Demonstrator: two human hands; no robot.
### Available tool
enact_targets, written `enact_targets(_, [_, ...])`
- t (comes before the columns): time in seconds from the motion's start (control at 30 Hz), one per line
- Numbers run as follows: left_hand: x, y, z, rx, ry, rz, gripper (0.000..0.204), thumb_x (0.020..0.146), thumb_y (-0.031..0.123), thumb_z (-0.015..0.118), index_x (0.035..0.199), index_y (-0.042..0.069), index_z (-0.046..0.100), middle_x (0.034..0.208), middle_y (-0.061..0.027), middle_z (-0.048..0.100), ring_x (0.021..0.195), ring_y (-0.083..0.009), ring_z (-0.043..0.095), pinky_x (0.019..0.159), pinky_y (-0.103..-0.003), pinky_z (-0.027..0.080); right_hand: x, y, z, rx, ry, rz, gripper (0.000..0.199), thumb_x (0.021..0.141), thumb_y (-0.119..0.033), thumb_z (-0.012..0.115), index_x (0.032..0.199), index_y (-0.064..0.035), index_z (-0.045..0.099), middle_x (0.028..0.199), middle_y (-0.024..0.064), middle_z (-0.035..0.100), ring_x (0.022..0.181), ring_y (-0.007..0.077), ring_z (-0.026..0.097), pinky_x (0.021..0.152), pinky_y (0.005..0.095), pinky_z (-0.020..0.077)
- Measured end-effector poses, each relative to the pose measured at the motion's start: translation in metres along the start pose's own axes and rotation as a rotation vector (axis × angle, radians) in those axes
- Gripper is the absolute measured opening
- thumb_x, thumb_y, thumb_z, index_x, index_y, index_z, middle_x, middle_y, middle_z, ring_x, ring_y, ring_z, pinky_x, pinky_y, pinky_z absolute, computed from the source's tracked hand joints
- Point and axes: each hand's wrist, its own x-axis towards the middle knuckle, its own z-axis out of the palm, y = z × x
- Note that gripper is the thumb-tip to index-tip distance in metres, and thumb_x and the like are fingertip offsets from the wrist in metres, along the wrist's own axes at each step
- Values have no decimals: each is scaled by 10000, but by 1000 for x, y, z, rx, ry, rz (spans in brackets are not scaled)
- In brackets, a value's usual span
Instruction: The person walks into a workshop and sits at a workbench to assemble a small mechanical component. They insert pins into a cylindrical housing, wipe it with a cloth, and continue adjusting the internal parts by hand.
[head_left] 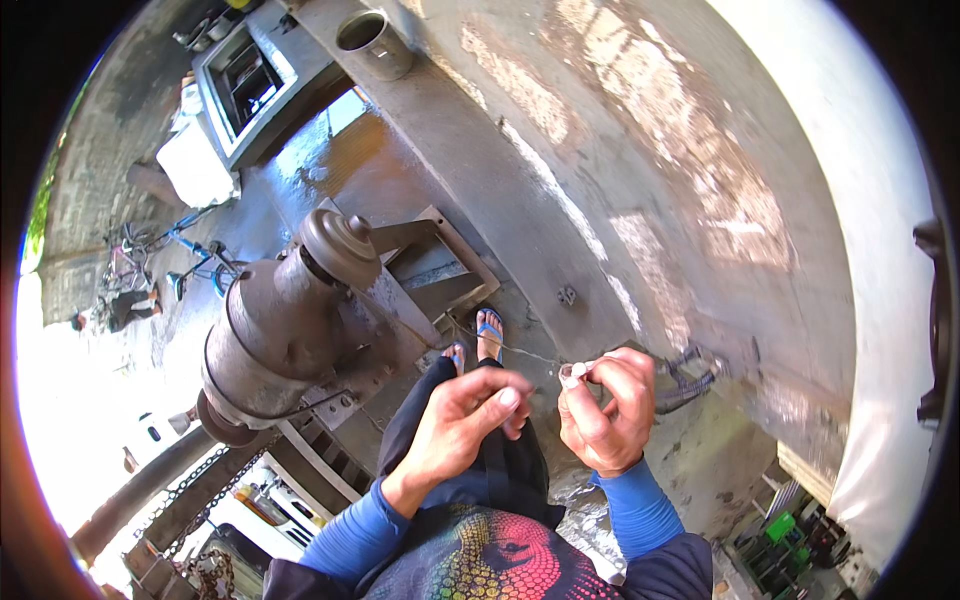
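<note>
In front of my chest, my right hand [612, 415] is closed, thumb and forefinger pinching a small whitish piece [573, 373] too tiny to name. A thin pale strand [520, 350] runs from beside the large machine towards those fingertips; whether it joins the piece I cannot tell. My left hand [462, 425] hovers apart, to the left, its fingers curled in and thumb close to the forefinger. Its fingertips are slightly blurred, and anything between them is hidden. Further left stands a big grey-brown metal machine [270, 320] with a rounded cap on top.
My feet in blue flip-flops [488, 328] are beside a metal frame [455, 265]. A metal pot [375, 45] stands on the ledge along the wall. Chains [195, 475] hang lower left. Bicycles [195, 250] and a person [128, 310] are far left; green equipment [785, 535] is lower right.
</note>
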Motion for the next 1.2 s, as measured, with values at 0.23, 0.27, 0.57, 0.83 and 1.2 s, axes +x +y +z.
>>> enact_targets(0.23, [-6, 7, 18, 49, -267, -38, 269, 1042, 190, 654, 1191, -33, 667, 990, -91, 702, 860, -145, 662, 769, -305, 563, -32, -65, -44, -114, -53, 133, 342, 780, -5, 789, 1086, -127, 697, 1052, 66, 614, 887, 259, 625, 778, 427, 532])
enact_targets(0.27, [-9, 7, 20, 88, -303, -67, 262, 1037, 185, 663, 1183, -33, 668, 995, -91, 704, 858, -140, 662, 767, -302, 563, -39, -74, -47, -129, -70, 155, 340, 777, -6, 789, 1083, -124, 701, 1051, 69, 615, 885, 263, 623, 775, 426, 532])
enact_targets(0.57, [4, -57, 11, 225, -419, -230, 276, 1090, 259, 574, 989, 4, 599, 832, -49, 640, 714, -138, 641, 649, -289, 548, -104, -134, -32, -84, 198, 759, 262, 846, 24, 769, 1074, -60, 673, 1022, 113, 661, 841, 309, 662, 762, 391, 548])
enact_targets(0.83, [190, -182, -45, 1172, -63, 429, 102, 933, 99, 649, 1006, 48, 699, 1175, -185, 671, 1027, -323, 657, 876, -460, 521, -173, -183, -28, 273, 685, 1388, 337, 887, 91, 731, 1126, -12, 518, 1026, 91, 638, 934, 142, 630, 852, 288, 530])
enact_targets(1.2, [293, -308, -40, 1545, 6, 592, 202, 890, 101, 650, 1067, 113, 745, 1432, -127, 558, 1241, -407, 491, 1060, -439, 453, -335, -218, -76, -71, 594, 1723, 286, 915, -113, 749, 1176, -62, 642, 969, 120, 712, 902, 205, 701, 850, 326, 572])
